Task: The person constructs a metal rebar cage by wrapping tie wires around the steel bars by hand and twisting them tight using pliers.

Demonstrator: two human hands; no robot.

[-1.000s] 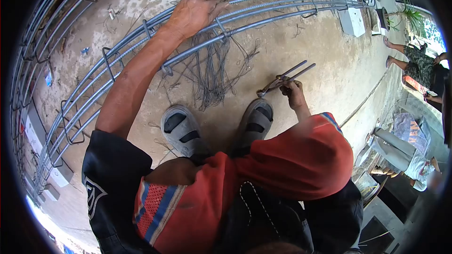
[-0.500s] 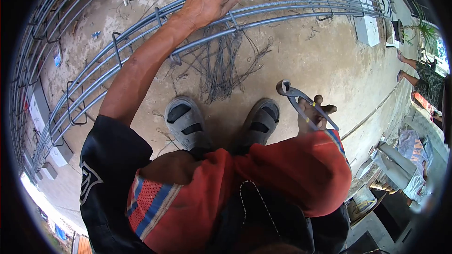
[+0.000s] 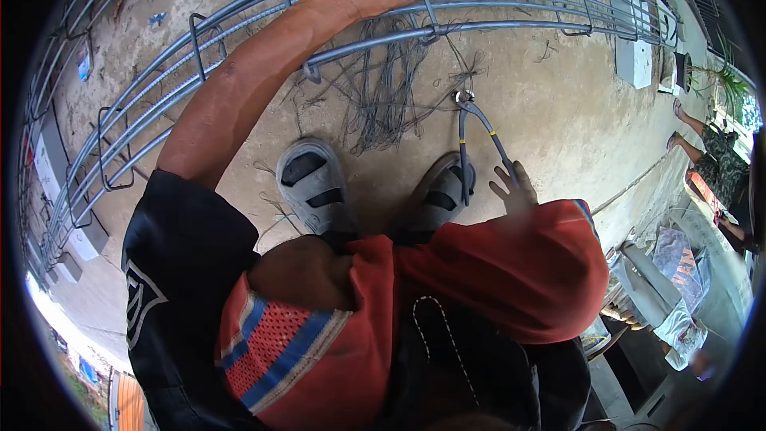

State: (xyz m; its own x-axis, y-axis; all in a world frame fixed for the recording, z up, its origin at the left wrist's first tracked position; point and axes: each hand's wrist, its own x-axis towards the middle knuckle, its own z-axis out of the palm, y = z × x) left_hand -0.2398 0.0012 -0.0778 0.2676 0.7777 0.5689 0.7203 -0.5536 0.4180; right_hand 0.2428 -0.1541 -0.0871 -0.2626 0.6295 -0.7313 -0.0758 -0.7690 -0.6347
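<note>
Wires on the floor before the sandals, rebar cage beyond, pincers right of the wires

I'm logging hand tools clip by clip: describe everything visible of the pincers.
The pincers look like dark grey-blue metal: a small rounded head and two long, slim handles, each with a yellow band. The handles are spread, the head pointing away from the person, near loose wire. One handle overlaps the right sandal in view; the other ends at the right hand's spread fingers. Whether the head holds wire is unclear.
</note>
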